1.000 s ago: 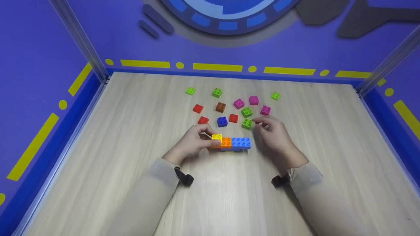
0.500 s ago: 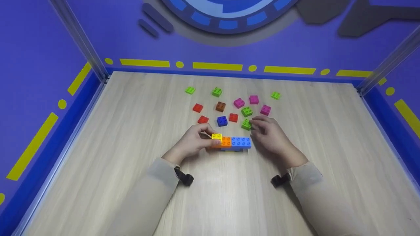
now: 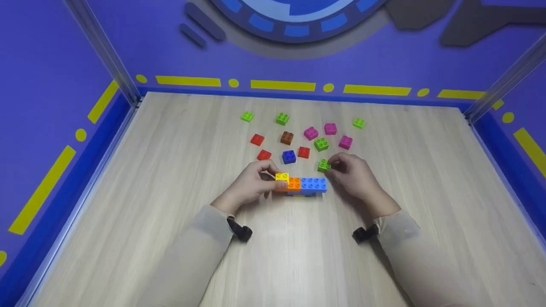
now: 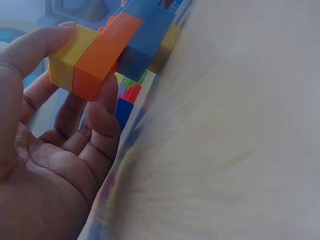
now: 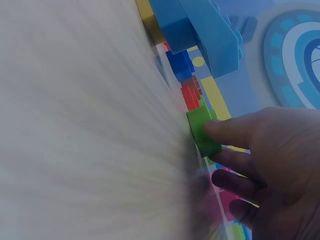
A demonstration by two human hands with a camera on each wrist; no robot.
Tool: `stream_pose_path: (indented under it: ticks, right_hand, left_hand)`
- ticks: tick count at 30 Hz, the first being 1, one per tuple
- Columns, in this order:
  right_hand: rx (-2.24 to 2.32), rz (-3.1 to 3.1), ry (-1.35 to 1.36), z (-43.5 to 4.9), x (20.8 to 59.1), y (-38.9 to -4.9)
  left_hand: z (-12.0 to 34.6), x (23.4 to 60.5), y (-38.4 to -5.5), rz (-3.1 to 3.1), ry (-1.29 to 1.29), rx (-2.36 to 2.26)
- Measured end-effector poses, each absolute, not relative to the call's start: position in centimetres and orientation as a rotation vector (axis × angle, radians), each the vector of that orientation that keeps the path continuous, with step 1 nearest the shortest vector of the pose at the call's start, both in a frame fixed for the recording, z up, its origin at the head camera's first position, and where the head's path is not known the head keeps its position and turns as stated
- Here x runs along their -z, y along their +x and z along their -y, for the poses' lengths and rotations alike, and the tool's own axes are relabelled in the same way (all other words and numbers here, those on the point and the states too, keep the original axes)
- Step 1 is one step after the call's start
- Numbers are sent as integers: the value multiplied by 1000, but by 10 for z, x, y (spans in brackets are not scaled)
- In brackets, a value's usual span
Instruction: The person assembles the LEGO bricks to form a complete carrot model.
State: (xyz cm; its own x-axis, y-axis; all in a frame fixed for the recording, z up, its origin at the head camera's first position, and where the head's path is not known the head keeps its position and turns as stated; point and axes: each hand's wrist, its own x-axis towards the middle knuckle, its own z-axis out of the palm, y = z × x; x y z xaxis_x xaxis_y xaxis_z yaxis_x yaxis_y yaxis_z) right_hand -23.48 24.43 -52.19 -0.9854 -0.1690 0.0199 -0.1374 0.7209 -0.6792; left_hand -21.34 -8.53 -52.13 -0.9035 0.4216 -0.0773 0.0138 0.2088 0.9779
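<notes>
My left hand [image 3: 249, 184] grips the left end of a built block assembly, thumb on its yellow brick [image 3: 282, 176]. That yellow brick sits on an orange brick [image 3: 294, 183], which is beside a light blue brick [image 3: 314, 184]. Under these is another blue layer with a yellow brick [image 4: 167, 47] at its bottom, seen in the left wrist view. My right hand [image 3: 355, 178] pinches a green brick [image 3: 323, 165] between thumb and index finger, just behind the assembly's right end. In the right wrist view, the thumb presses that green brick's side [image 5: 200, 131].
Beyond the hands lie loose bricks: dark blue [image 3: 289, 157], red [image 3: 303, 152], brown [image 3: 287, 137], another green [image 3: 321, 144], several pink ones [image 3: 311, 133], and lime pieces [image 3: 358, 123] farther back. Blue panels [image 3: 298, 64] wall the wooden table [image 3: 192, 128].
My right hand has closed on the near green brick and shifted it slightly toward me, away from the other green one. The left hand and the assembly stay in place.
</notes>
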Motion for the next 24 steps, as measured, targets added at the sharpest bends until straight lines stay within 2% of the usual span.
stream_pose_path:
  ticks: [8,17,24]
  right_hand:
    - [1394,-2747,-212,-250,524,-237]
    - [1761,-2531,-441,-258,526,-235]
    - [1759,-2450,-600,-258,527,-232]
  left_hand:
    - [84,523,-213,-2195,394,-1734]
    - [83,524,-213,-2230,327,-1750]
    - [84,525,-213,-2255,286,-1777]
